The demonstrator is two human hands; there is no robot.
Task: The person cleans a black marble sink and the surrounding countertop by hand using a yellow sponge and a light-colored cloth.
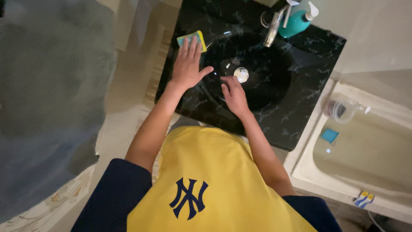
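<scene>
My left hand (pixel 187 64) lay flat on the rim of the black marble-patterned sink (pixel 300 107), fingers spread and straight, palm down. Its fingertips rested on a yellow and green sponge (pixel 192 40) that sat at the far left corner of the basin top, so the sponge was pressed under my fingers rather than gripped; the thumb stuck out toward the bowl and closed on nothing.

My right hand (pixel 235 95) reached into the dark round bowl, knuckles up, fingers loosely curled and pointing at the silver drain plug (pixel 241 74). The fingertips were just beside the plug, at its near left edge; I could not tell whether they touched it. That hand held nothing that I could see.

Beyond the bowl stood a chrome tap (pixel 273 28), its spout leaning over the basin, and right beside it a teal pump bottle (pixel 294 23) with a white nozzle. The bowl's glossy surface showed pale reflections around the drain.

To my right, well apart from the sink, was a white bathtub (pixel 309 172). A clear plastic jug (pixel 340 109) lay tilted near its far end, and a small blue square (pixel 330 135) sat just below the jug. On the tub's near ledge lay a small blue and yellow packet (pixel 364 199).

I wore a yellow shirt (pixel 214 172) with dark sleeves.
</scene>
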